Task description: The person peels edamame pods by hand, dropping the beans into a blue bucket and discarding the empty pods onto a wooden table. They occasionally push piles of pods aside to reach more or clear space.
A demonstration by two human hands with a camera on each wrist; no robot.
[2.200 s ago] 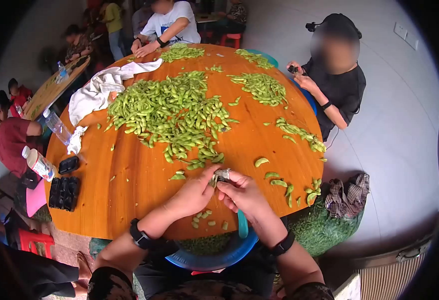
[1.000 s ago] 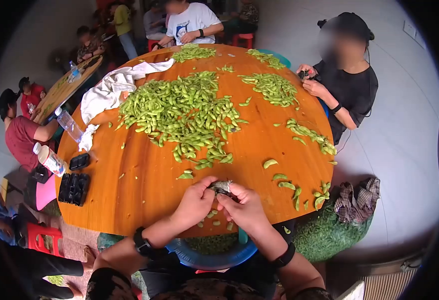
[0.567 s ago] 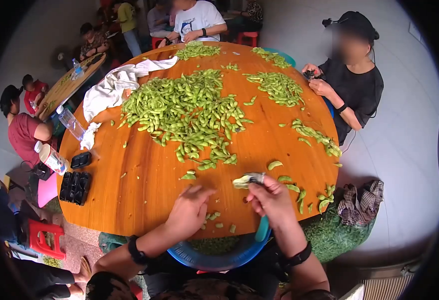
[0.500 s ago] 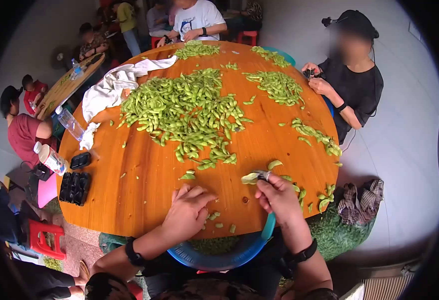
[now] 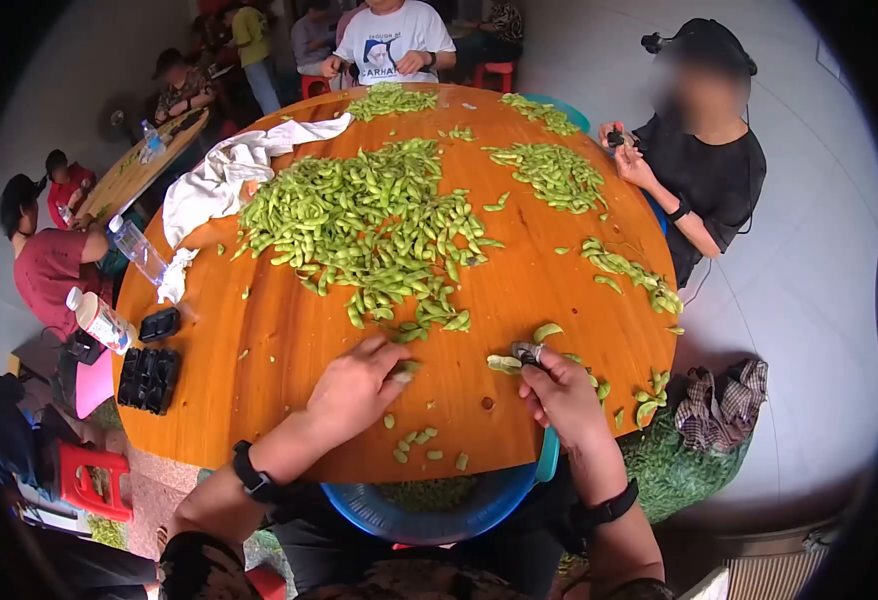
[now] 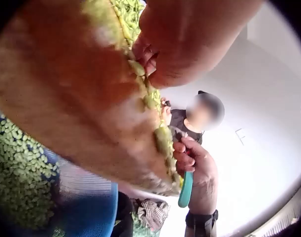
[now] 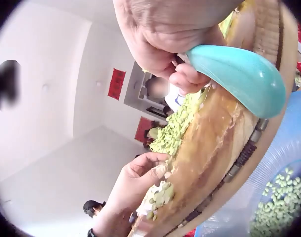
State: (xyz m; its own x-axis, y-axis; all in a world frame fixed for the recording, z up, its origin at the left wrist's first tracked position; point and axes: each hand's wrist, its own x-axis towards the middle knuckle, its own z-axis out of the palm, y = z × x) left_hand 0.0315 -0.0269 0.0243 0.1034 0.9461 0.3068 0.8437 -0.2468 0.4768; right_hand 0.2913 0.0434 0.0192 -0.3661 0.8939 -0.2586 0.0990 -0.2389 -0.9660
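Note:
My left hand (image 5: 359,388) is over the near part of the table, its thumb and fingers pinching a small green pod (image 5: 405,371). In the right wrist view the left hand (image 7: 140,180) holds its fingertips together close to the tabletop. To its right, my right hand (image 5: 567,402) grips a tool whose teal handle (image 5: 547,452) sticks out below the palm. A pale, split-looking pod (image 5: 504,364) lies at the right hand's fingertips, beside something grey on the thumb or tool. Several shelled beans (image 5: 417,437) lie near the table edge.
A large pod heap (image 5: 359,215) covers mid-table, with smaller piles at right. A blue basin (image 5: 359,510) of beans sits below the near edge. At left are a white cloth (image 5: 214,180), bottles and black trays (image 5: 149,378). A person in black (image 5: 714,165) is at right.
My hands were together around a pod and have parted. The right moved right with the tool; the left reached the table and now pinches a green pod. The person opposite has lifted their hands.

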